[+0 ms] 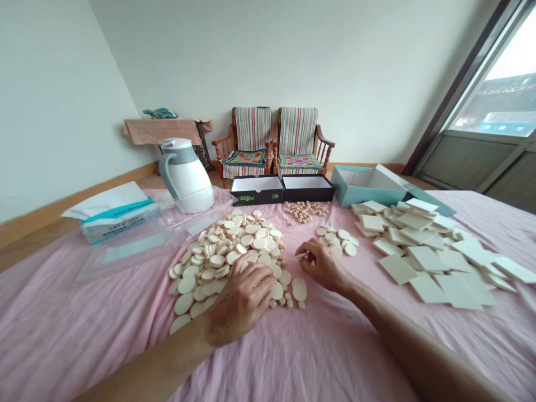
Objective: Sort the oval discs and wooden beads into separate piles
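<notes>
1. Cream discs (217,261) lie heaped on our pink-draped desk (251,363).
2. Our left grip (245,293) rests on them; we cannot tell its closure.
3. Our right grip (324,264) pinches one pale disc (300,255) near a smaller pile (336,249).

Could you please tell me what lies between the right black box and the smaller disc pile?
The head view shows a cluster of small wooden pieces between the right black box and the smaller disc pile.

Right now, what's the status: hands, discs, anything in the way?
Left hand over the mixed heap of wooden discs and small pieces. Right hand pinching a thin pale piece, edge-on. Loose discs between hands; no clear obstruction.
</notes>
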Demonstrator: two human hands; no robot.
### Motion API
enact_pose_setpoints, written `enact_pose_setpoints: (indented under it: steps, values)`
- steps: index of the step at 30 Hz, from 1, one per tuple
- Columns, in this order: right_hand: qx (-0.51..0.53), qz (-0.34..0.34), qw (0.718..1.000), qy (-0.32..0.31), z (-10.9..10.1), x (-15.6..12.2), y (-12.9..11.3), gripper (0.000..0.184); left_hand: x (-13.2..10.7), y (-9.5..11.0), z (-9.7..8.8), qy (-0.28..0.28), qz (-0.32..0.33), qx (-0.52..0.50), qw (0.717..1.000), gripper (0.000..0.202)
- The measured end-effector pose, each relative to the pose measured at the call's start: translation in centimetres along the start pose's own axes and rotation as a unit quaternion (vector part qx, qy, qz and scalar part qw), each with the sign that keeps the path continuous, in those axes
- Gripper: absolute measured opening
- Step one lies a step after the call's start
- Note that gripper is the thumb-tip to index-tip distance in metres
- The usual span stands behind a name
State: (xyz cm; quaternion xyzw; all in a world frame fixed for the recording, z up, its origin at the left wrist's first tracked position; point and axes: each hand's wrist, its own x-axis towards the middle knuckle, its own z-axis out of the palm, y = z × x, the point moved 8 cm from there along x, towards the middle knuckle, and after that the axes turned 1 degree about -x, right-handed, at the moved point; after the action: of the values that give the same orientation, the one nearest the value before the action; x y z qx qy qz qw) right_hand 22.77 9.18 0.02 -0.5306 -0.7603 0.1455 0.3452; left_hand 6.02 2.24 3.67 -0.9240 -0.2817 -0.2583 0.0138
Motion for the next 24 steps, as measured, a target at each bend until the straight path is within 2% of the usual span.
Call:
enact_pose_setpoints:
  steps: [3, 7, 12, 15, 17, 19, 20, 21, 22, 24]
  values:
    - [-0.043, 0.032, 0.998, 0.027, -1.9, 0.5, 1.6, 0.011, -0.1, -0.2, -0.1, 0.003, -0.007, -0.007, 1.000, 0.020]
    - [-0.051, 0.042, 0.998, 0.010, -2.5, 0.9, 2.4, 0.017, -0.1, 0.0, -0.6, 0.014, -0.011, -0.017, 1.000, 0.019]
    - [-0.099, 0.104, 0.984, 0.106, -4.9, 0.6, 4.0, 0.018, 0.0, 0.1, -1.3, 0.046, -0.018, -0.028, 0.998, 0.022]
    - [-0.146, 0.130, 0.973, 0.123, -5.6, 0.4, 5.4, 0.022, -0.1, 0.0, -1.2, 0.047, -0.023, -0.038, 0.998, 0.021]
    - [-0.187, 0.124, 0.965, 0.139, -6.0, 0.3, 5.3, 0.022, -0.2, 0.1, -0.9, 0.038, -0.020, -0.043, 0.998, 0.021]
    - [-0.187, 0.100, 0.966, 0.147, -6.3, 0.3, 4.2, 0.021, -0.2, 0.3, -0.7, 0.029, -0.014, -0.046, 0.998, 0.021]
    - [-0.160, 0.082, 0.976, 0.122, -6.0, 0.4, 3.4, 0.020, -0.2, 0.4, -0.6, 0.026, -0.012, -0.046, 0.999, 0.022]
    - [-0.116, 0.060, 0.989, 0.068, -5.2, 0.4, 2.3, 0.018, -0.2, 0.4, -0.5, 0.022, -0.010, -0.047, 0.999, 0.022]
    - [-0.063, 0.037, 0.997, -0.008, -4.1, 0.4, 1.1, 0.017, -0.2, 0.4, -0.4, 0.017, -0.009, -0.046, 0.999, 0.023]
    - [0.026, -0.009, 0.984, -0.174, -1.8, -0.6, -1.7, 0.018, -0.2, 0.4, -0.2, 0.007, -0.009, -0.044, 0.999, 0.023]
